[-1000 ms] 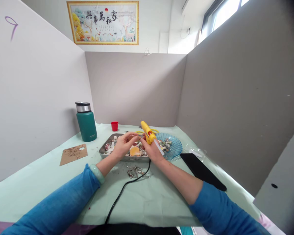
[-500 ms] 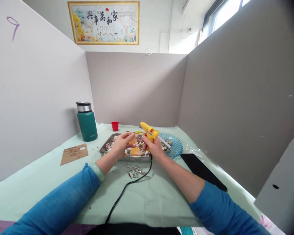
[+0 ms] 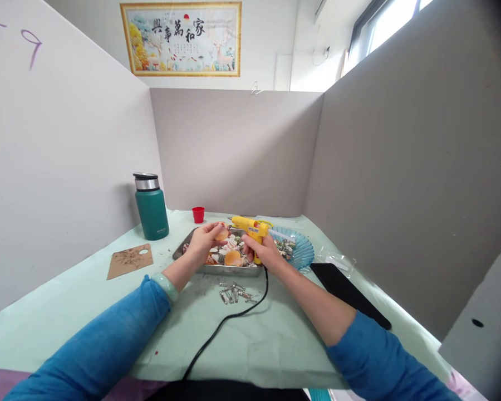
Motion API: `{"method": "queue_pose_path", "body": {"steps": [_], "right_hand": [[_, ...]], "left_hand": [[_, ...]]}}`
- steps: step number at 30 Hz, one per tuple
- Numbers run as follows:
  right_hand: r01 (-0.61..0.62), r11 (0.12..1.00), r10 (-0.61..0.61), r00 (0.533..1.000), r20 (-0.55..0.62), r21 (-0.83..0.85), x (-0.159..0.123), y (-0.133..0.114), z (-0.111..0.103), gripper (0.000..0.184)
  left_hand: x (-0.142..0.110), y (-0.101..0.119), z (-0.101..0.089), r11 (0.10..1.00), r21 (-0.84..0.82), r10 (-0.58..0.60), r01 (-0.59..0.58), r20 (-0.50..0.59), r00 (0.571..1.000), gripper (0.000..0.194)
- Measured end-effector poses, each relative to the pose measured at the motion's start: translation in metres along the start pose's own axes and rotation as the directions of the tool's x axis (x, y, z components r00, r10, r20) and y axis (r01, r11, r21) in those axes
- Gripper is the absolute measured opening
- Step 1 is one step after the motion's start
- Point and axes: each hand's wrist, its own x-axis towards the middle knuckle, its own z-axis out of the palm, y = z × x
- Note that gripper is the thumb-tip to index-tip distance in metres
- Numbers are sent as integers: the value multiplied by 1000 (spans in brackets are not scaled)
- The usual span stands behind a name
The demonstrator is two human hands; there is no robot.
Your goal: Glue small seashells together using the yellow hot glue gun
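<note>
An orange shell [image 3: 222, 233] is pinched between the thumb and fingers of the left hand [image 3: 204, 240], above the metal tray [image 3: 229, 270]. A yellow glue gun [image 3: 249, 225] is gripped at its handle by the right hand [image 3: 265, 250], its nozzle pointed leftward, close to the left fingers. Fingers could be burned if the nozzle is hot and the gun is swung nearer; whether it is heated cannot be told. The shell, being held only at its edge, could slip if the pinch is loosened. In the tray, a second orange shell [image 3: 234, 258] is surrounded by smaller shells, onto which stray glue could be dripped if the trigger is squeezed early. Nearer the table edge, metal clips [image 3: 234, 293] are passed closely by the black cord [image 3: 225, 319]; they could be scattered if it is dragged sideways.
</note>
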Motion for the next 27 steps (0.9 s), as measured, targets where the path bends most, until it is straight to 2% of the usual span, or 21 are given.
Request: {"method": "queue_pose_path", "body": {"steps": [4,10,27], "right_hand": [[-22,999,23,999,31,-24,-3,-5,3,38],[-76,993,77,997,9,-85,-3,-10,5,38],[-144,975,145,989,-2,-168,0,-7,7,33]], "left_hand": [[5,-1,-5,999,-35,-1,0,-23,1000,34],[9,-3,-8,996,-91,-21,19,-29,999,26],[8,-4,-6,998,-42,-49,46,-72,996,13]]}}
